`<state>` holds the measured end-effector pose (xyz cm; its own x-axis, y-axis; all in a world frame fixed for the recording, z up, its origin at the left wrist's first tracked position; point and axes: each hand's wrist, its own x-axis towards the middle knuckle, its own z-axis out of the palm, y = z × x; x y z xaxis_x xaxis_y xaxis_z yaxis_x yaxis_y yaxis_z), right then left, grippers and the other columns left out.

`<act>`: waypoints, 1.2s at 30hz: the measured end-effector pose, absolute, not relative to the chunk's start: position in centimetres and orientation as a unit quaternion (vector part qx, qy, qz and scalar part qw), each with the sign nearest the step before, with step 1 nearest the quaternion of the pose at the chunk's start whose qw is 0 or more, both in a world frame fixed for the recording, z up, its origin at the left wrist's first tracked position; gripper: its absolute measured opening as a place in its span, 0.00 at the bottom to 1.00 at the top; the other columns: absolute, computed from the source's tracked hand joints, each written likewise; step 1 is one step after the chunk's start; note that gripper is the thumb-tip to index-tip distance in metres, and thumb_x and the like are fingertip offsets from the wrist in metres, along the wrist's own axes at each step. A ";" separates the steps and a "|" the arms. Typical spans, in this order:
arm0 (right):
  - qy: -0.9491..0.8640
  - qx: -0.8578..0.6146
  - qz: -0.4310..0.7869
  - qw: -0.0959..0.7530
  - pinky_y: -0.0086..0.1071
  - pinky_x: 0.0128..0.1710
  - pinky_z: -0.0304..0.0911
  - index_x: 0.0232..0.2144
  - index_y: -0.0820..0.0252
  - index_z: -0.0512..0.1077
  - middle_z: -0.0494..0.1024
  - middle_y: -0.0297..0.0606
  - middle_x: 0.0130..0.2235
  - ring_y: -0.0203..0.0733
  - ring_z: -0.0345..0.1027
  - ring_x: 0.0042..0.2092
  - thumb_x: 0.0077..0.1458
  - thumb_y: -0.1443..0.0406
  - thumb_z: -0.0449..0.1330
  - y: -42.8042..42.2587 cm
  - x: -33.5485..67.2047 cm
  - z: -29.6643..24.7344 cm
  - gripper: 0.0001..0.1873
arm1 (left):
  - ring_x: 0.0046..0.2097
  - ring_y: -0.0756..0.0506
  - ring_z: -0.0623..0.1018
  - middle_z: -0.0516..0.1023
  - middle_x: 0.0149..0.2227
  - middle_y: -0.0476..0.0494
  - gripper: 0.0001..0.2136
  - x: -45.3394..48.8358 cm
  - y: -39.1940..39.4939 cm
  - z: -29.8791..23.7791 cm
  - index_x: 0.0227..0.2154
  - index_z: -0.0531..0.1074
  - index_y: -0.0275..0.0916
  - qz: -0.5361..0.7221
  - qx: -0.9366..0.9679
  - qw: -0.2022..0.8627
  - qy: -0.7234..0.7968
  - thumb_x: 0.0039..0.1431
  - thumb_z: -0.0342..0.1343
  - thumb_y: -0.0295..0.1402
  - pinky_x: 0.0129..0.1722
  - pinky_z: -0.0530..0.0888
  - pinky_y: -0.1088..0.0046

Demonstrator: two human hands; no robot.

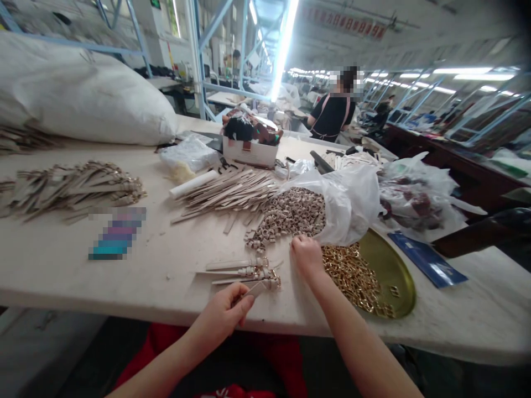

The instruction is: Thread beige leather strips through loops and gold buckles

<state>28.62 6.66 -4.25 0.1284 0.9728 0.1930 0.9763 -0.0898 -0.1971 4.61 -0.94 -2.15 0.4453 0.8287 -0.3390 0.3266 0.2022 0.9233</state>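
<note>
My left hand (226,310) is closed on a flat beige strap (258,289), pinched between thumb and fingers near the table's front edge. Just beyond it lie several finished-looking straps (243,271) with gold buckles and loops on their right ends. At the near edge of a heap of small beige strap loops (295,209) is my right hand (307,258), its fingers curled down. Whatever is between those fingertips is hidden. Gold buckles (352,276) fill much of an oval gold tray (409,287) to the right of this hand.
Loose straps (232,193) lie behind, with a white plastic bag (352,193) beside the loops. Buckled straps (78,185) are heaped at left before a large white sack (83,94). A white box (251,153), blue packet (427,258) and another person (332,113) are farther off.
</note>
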 end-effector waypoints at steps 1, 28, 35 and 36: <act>-0.666 -0.732 0.004 0.143 0.34 0.36 0.55 0.27 0.63 0.69 0.73 0.45 0.33 0.44 0.65 0.37 0.53 0.69 0.51 6.0 28.2 -4.1 0.07 | 0.15 0.55 0.58 0.63 0.15 0.58 0.12 4.6 -0.9 -1.9 0.27 0.62 0.38 0.219 0.599 0.598 0.486 0.55 0.46 0.44 0.14 0.55 0.81; -0.371 -0.522 0.566 0.519 0.29 0.29 0.58 0.23 0.59 0.66 0.70 0.28 0.21 0.33 0.62 0.25 0.37 0.60 0.67 -2.5 19.3 -3.5 0.14 | 0.23 0.53 0.62 0.61 0.19 0.55 0.10 3.9 -1.4 -1.0 0.24 0.66 0.38 0.240 0.710 0.425 0.507 0.56 0.45 0.37 0.22 0.56 0.78; -0.429 -0.542 0.544 0.477 0.29 0.26 0.59 0.26 0.59 0.67 0.71 0.29 0.22 0.34 0.65 0.24 0.43 0.56 0.62 -2.8 20.0 -3.5 0.13 | 0.21 0.53 0.61 0.60 0.17 0.55 0.12 3.4 -0.4 -0.7 0.21 0.66 0.37 0.148 0.707 0.515 0.462 0.54 0.45 0.38 0.20 0.54 0.79; -0.418 -0.534 0.564 0.471 0.29 0.25 0.59 0.26 0.59 0.67 0.70 0.29 0.22 0.34 0.64 0.23 0.42 0.56 0.63 -2.8 20.0 -3.5 0.14 | 0.21 0.53 0.61 0.60 0.17 0.55 0.12 3.4 -0.3 -0.6 0.22 0.67 0.37 0.139 0.705 0.525 0.457 0.54 0.46 0.39 0.20 0.54 0.79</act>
<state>19.99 -2.76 -3.51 0.0142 0.9781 -0.2077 -0.0854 -0.2058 -0.9749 3.42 -0.30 -0.60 0.5439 0.7896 -0.2841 0.4983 -0.0315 0.8665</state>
